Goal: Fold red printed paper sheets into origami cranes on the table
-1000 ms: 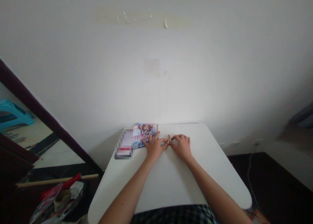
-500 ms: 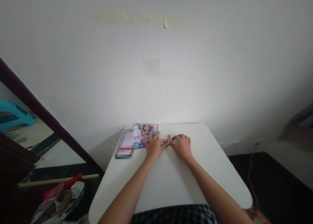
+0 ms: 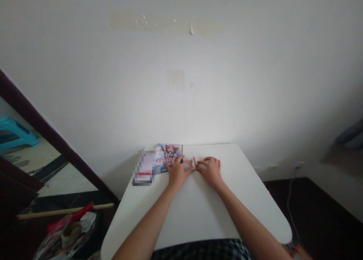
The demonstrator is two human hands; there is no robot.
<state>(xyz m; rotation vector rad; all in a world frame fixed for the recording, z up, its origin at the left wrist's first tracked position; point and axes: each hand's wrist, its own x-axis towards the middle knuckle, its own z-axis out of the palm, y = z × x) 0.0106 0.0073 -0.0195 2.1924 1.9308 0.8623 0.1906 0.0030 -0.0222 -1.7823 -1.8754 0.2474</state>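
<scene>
Both of my hands rest on the far part of a white table (image 3: 198, 210), fingertips meeting in the middle. My left hand (image 3: 176, 172) has its fingers curled, thumb and forefinger pinched toward a small white piece with a red edge (image 3: 194, 162). My right hand (image 3: 211, 170) pinches the same piece from the other side, its other fingers curled on the tabletop. The piece stands up slightly between the fingertips and is too small to identify. A colourful printed packet (image 3: 168, 155) lies flat just behind my left hand, its near edge partly hidden by my fingers.
A blurred-out flat item (image 3: 144, 168) lies left of the packet at the table's edge. The table's far edge meets a white wall. On the floor at left are a wooden stick (image 3: 65, 210) and a plastic bag of clutter (image 3: 65, 233). Dark floor lies to the right.
My left fingers have curled in and drawn back off the packet. The small red-edged piece now stands a little higher between the fingertips of both hands. My right hand has barely moved.
</scene>
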